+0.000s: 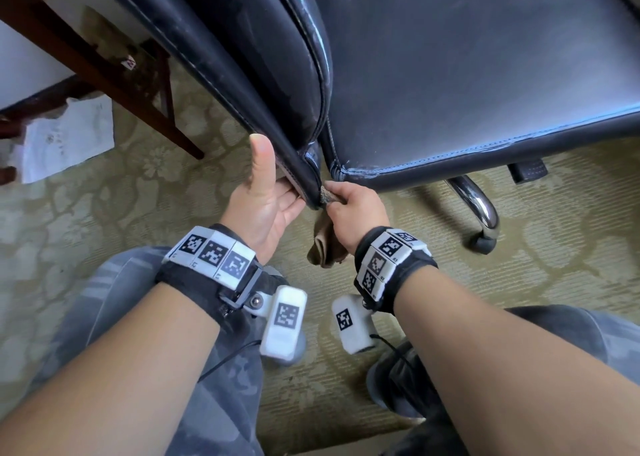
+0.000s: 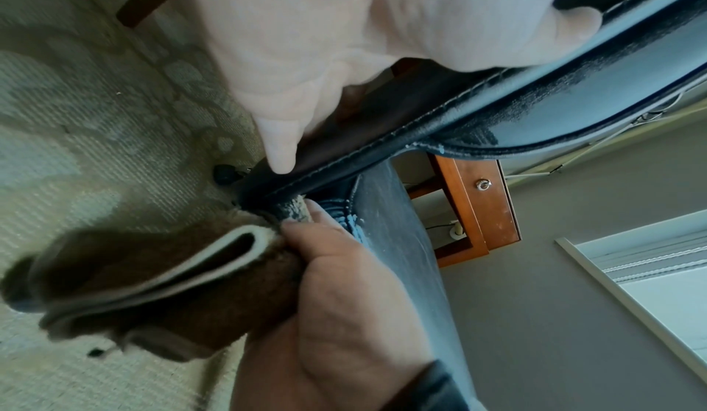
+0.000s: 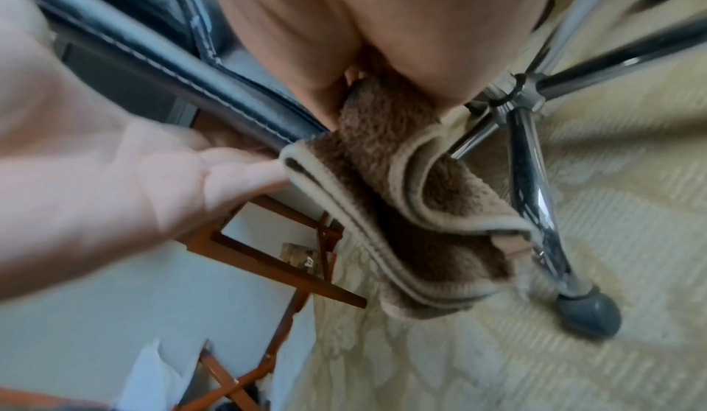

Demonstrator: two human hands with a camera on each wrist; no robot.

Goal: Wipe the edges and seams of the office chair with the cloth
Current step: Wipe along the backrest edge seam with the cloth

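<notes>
Black leather office chair (image 1: 467, 75) cut off by the head view's top and right edges. Fingertips of the left hand (image 1: 266, 199) hidden behind the backrest's lower edge. Brown terry cloth (image 1: 325, 244) largely concealed under the right hand (image 1: 353, 213). Right-wrist view blurred throughout.

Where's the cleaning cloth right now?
In the head view, the brown cloth hangs from the right hand, its top pressed to the chair backrest's bottom corner, beside the left hand.

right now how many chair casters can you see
2. One caster sits on the carpet right of the right hand; another small one shows under the backrest in the left wrist view. Others may be hidden.
</notes>
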